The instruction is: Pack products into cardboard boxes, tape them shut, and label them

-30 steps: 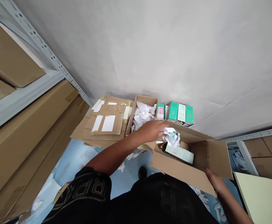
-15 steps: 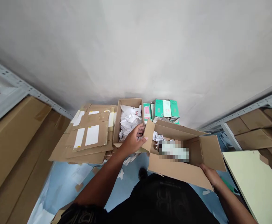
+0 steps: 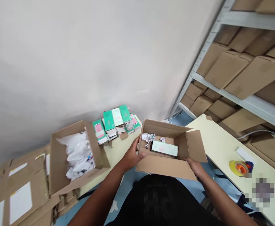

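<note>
Between my two hands is an open cardboard box, held in front of my body with its flaps spread. My left hand grips its left side, thumb over the near corner. My right hand is closed on the near right corner, its fingers partly hidden under the cardboard. Inside the box lies a pale green and white carton on its side. Some crumpled paper sits in the far left corner of the same box.
Left of me stands a cardboard box of crumpled white paper, beside flattened cardboard. Several green and white cartons lie against the wall. At right are a pale table with a yellow tape roll and shelves of boxes.
My view has turned right, bringing the right table and shelves in. My left hand has moved from the left flap to the box's left side. The right hand keeps its hold.
</note>
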The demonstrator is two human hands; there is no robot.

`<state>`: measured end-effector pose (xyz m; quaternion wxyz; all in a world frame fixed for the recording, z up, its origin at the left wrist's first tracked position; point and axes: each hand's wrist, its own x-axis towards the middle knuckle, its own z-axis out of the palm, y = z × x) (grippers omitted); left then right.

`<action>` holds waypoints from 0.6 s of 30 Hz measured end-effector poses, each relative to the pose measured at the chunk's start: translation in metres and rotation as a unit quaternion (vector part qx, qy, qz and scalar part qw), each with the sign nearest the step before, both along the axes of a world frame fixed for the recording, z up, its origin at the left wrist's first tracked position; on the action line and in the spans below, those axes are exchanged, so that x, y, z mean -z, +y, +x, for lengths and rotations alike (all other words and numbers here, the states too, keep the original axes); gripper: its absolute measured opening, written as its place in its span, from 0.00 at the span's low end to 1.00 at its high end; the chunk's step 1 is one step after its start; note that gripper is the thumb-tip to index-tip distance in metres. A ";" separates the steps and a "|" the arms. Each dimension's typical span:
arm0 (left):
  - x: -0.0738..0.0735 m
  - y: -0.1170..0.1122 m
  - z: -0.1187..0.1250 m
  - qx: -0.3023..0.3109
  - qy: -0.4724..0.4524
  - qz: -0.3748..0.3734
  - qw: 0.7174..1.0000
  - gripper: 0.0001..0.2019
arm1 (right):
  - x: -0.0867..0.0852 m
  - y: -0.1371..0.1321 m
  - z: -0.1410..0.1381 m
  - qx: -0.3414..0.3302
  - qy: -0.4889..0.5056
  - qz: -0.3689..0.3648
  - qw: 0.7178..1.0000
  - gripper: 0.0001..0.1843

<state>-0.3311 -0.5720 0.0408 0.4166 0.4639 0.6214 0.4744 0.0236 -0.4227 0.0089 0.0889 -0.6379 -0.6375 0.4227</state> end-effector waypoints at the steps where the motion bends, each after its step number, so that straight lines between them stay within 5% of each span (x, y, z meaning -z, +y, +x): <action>1: 0.003 0.020 0.013 -0.008 0.023 -0.017 1.000 0.53 | 0.002 0.007 0.015 0.028 0.016 -0.018 0.999 0.21; 7: 0.034 0.148 0.099 -0.091 0.049 -0.144 0.984 0.28 | 0.019 0.057 0.118 0.117 0.054 -0.049 0.990 0.22; 11: 0.048 0.225 0.163 -0.031 0.041 -0.107 0.993 0.25 | 0.035 0.092 0.189 0.186 0.062 -0.028 0.980 0.27; 14: 0.048 0.274 0.207 0.008 0.066 -0.110 0.992 0.22 | 0.043 0.118 0.232 0.263 0.076 0.039 0.961 0.34; 18: 0.047 0.335 0.250 0.059 0.121 -0.119 0.984 0.19 | 0.050 0.144 0.270 0.299 0.095 0.019 0.949 0.34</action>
